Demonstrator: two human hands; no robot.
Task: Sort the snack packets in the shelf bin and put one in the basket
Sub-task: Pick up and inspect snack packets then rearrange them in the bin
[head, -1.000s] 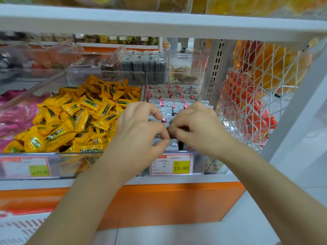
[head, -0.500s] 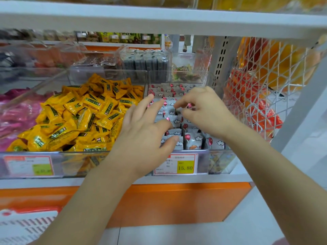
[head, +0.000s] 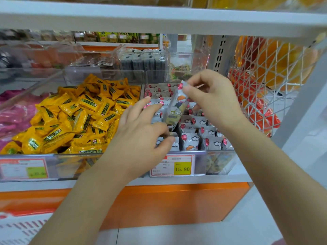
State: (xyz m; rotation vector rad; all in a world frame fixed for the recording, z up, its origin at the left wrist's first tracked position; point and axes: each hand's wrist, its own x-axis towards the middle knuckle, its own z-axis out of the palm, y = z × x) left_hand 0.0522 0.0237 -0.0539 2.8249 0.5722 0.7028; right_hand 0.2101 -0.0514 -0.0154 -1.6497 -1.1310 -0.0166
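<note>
The person stands close to the shelf with both arms reaching into the clear shelf bin on the right. The right hand pinches one lifted packet by its top end between thumb and forefinger, the other fingers curled loosely behind. That packet hangs above the bin, tilted, its lower end down near the left hand's fingers. The left hand lies with its fingers straight and slightly spread over the near left part of the bin, thumb touching the front row of snack packets. Those packets are grey-white with red balloons and clouds, standing on edge in rows from near to far. A price label with a yellow patch reading 15.80 sits on the bin's front wall. Just left, a neighbouring bin is heaped with yellow packets, and pink packets lie at the far left edge. To the right, a white wire rack holds orange bags. At the near left corner a piece of white slotted plastic with a red edge shows; I cannot tell what it is.
</note>
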